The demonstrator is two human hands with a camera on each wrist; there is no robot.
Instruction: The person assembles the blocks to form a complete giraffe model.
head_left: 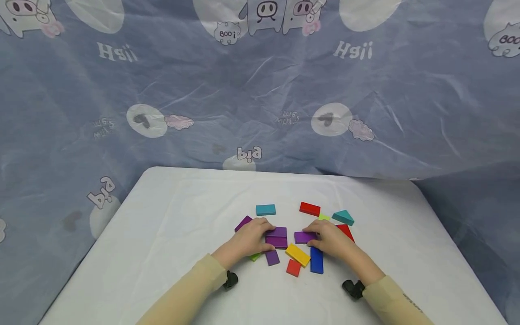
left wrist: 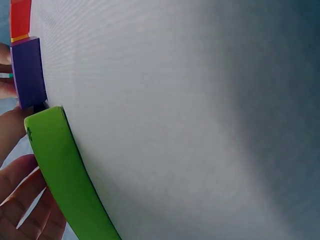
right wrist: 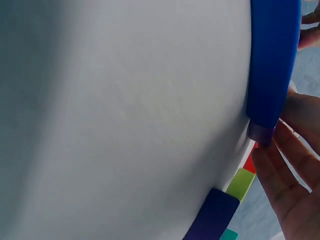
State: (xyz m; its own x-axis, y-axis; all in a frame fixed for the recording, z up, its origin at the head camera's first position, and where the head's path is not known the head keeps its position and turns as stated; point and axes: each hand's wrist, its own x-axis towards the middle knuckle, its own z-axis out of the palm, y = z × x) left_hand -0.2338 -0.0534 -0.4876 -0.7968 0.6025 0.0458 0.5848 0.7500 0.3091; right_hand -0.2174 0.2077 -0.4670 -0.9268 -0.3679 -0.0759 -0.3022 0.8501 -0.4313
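Left hand [head_left: 245, 240]: fingers pinch paired purple blocks [head_left: 278, 242]. Right hand [head_left: 331, 239]: fingers pinch single purple block [head_left: 302, 238]. Both roughly midway between worktop [head_left: 183, 207] side edges.

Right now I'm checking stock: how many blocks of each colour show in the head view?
Purple blocks: 5
Red blocks: 3
Teal blocks: 2
Green blocks, both shades: 2
Yellow block: 1
Blue block: 1
Total visible: 14; others may be hidden.
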